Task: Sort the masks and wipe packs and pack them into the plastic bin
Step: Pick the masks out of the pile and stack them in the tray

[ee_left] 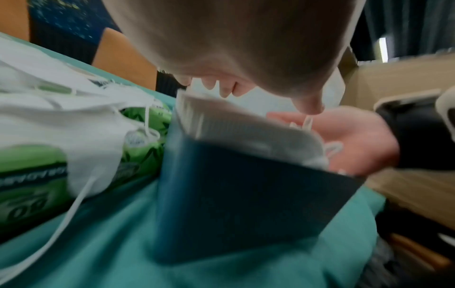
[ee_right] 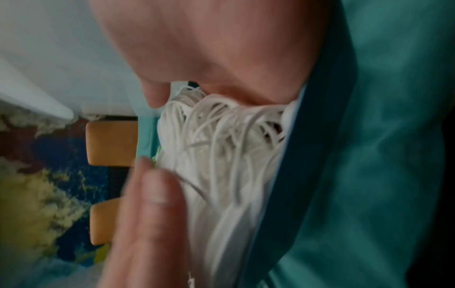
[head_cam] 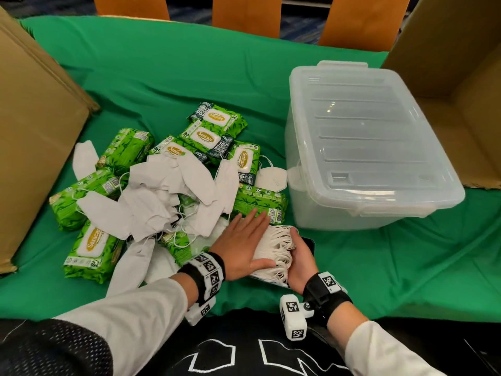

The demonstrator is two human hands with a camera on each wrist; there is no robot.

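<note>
Both hands are on a stack of masks (head_cam: 273,249) near the table's front edge, lying on something dark. The left hand (head_cam: 241,246) presses flat on top, fingers straight; the right hand (head_cam: 299,263) cups the looped side, fingers curled round it. Early days, I'd say: the bin (head_cam: 371,147) stands to the right with its lid on, and loose masks (head_cam: 162,196) and wipe packs (head_cam: 89,251) are jumbled together. Cardboard boxes (head_cam: 35,147) flank the green cloth (head_cam: 379,270).
</note>
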